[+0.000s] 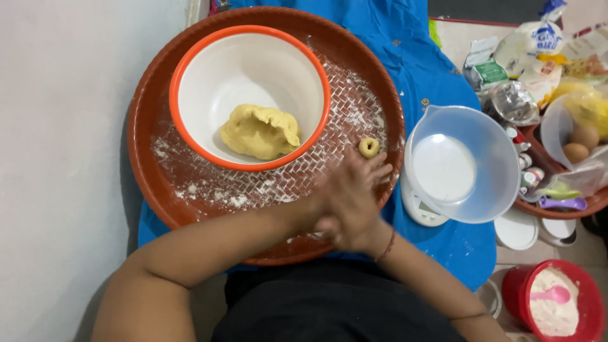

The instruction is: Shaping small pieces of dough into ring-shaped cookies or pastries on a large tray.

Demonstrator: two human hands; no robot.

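Brown round woven tray (158,177), flour-dusted, under both hands. Right hand (354,190) laid flat over left hand (329,218), palms pressed together, fingers nearly straight. Anything between the palms hidden; cannot tell. Small yellow dough ring (368,147) on tray just beyond fingertips. Yellow dough lump (259,132) in orange-rimmed white bowl (247,63).

Lighting is bright, even and diffuse, coming from overhead. Shadows are soft: a faint one lies inside the white bowl (250,95) beside the dough (259,132), and a darker band falls left of the brown tray (142,158). Mild glare shows on the clear plastic bowl (462,164). The pressed-together hands (347,199) are motion-blurred. Items at the right edge are slightly soft.
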